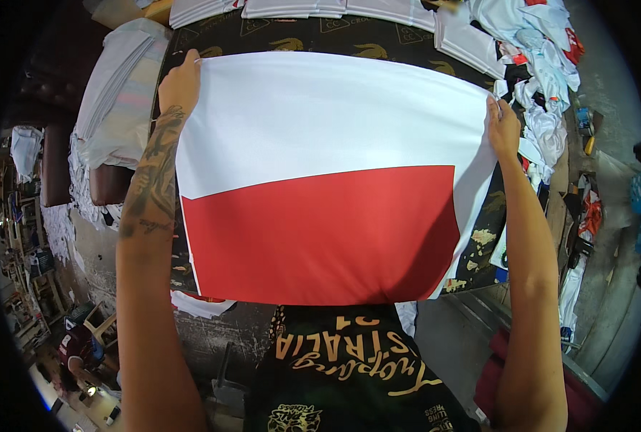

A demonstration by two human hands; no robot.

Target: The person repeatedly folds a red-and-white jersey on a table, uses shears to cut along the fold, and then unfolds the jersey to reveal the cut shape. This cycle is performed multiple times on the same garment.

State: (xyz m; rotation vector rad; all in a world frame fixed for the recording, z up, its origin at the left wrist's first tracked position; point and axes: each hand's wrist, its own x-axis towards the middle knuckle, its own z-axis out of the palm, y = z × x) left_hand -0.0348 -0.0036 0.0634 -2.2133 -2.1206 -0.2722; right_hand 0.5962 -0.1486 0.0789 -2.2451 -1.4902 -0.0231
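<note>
From the head view, both arms are reaching forward and holding up a white and red cloth panel (328,180), stretched flat between the hands over a dark printed counter (349,39). The left hand (181,83) is gripping the panel's upper left corner, its fingers closed together on the fabric edge; the right hand (503,128) is pinching the upper right corner, fingers likewise clamped on the cloth. The panel's upper part is white and its lower part red, with the dividing line slanting slightly upward to the right. Its bottom edge is hanging just above the person's dark shirt with gold print (349,367). Folded white pieces (306,9) are lying in a row along the counter's far edge, and a loose heap of white garments (536,57) is piling up at the right. A stack of pale fabric (119,93) is resting to the left of the counter.
</note>
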